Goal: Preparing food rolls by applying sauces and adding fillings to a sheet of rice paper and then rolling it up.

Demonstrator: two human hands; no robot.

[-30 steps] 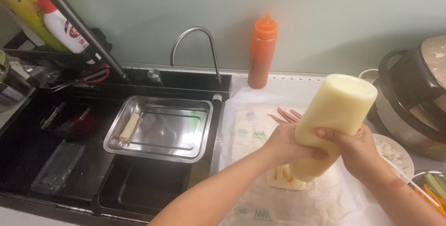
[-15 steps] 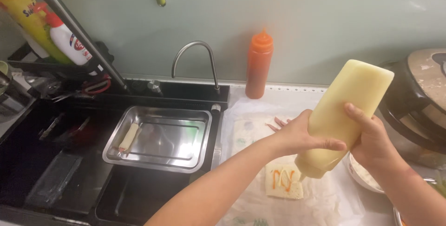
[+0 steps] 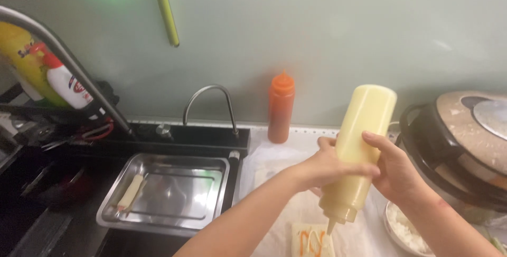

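Both my hands grip a pale yellow squeeze bottle [image 3: 362, 146], held nozzle down. My left hand [image 3: 322, 170] wraps its lower body from the left, my right hand [image 3: 393, 170] holds it from the right. The nozzle points at a flat white sheet of food [image 3: 311, 241] at the bottom edge, which carries orange and white lines of sauce. It lies on white paper [image 3: 274, 167] on the counter.
An orange squeeze bottle [image 3: 280, 106] stands by the wall behind. A steel tray [image 3: 169, 193] with one wrapped roll [image 3: 130, 192] sits over the black sink, beside a curved tap [image 3: 211, 104]. A cooker [image 3: 465, 146] and a bowl of rice [image 3: 406, 230] are at the right.
The view has tilted up and the bottle has swung more upright, with its nozzle now over the sauced sheet. White lines have appeared beside the orange ones.
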